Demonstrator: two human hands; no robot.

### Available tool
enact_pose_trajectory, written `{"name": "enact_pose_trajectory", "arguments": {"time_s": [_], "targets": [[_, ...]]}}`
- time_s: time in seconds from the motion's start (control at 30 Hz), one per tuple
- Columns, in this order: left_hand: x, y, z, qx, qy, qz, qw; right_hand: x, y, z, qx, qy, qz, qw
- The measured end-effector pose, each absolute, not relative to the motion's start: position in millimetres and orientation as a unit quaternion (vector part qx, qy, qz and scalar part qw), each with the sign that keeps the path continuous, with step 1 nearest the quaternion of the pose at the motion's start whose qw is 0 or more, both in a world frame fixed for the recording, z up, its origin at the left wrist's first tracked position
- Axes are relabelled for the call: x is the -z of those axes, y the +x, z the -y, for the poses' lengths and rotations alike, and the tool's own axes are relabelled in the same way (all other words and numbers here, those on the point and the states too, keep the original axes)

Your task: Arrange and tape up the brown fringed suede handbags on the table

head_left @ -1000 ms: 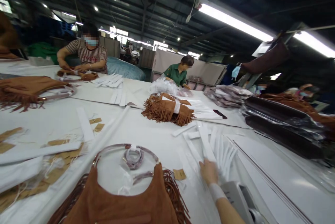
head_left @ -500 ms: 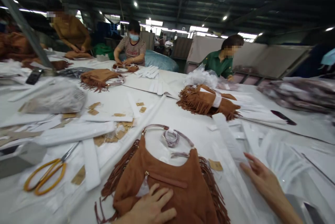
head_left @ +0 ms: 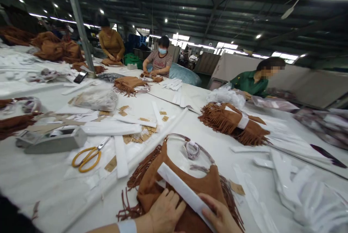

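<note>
A brown suede-like handbag with fringed sides lies on the table in front of me, its handle partly wrapped in clear film. My left hand rests on the bag's front near the zip, fingers curled against the material. Between the thumb and fingers of my right hand is a flat white strip, which slants across the bag's front. The strip's lower end is hidden by that hand. A small brown tag lies beside the right fringe.
Yellow-handled scissors and a grey tape dispenser lie to the left, near brown tags and white strips. A bundled fringed bag is at right, by more white strips. Several people work across the table.
My right hand has come from the white strips at right to the bag, bringing one strip. My left hand's fingers have curled in. The view has shifted left and up.
</note>
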State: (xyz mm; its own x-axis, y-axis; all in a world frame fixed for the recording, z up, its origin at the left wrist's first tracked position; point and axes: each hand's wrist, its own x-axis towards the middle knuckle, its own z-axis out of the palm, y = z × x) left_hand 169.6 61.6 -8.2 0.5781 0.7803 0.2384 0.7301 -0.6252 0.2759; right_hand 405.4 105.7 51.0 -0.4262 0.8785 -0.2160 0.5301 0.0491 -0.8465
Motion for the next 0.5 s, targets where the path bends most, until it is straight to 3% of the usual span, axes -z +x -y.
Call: {"name": "enact_pose_trajectory", "arguments": {"time_s": [0.17,0.33,0.5], "targets": [[10.8,175.6,-53.2,-0.181,0.897,-0.402,-0.026,-53.7,412.2,-102.6,-0.417,-0.521,0.722,0.180],[17.4,181.8,-35.3,-0.318,0.849,-0.373,-0.199,-65.9,400.4,-93.9,-0.416,-0.500,0.741,0.166],[26.7,185.9,-23.9,-0.334,0.832,-0.379,-0.228,-60.7,382.7,-88.5,-0.414,-0.471,0.768,0.127]]}}
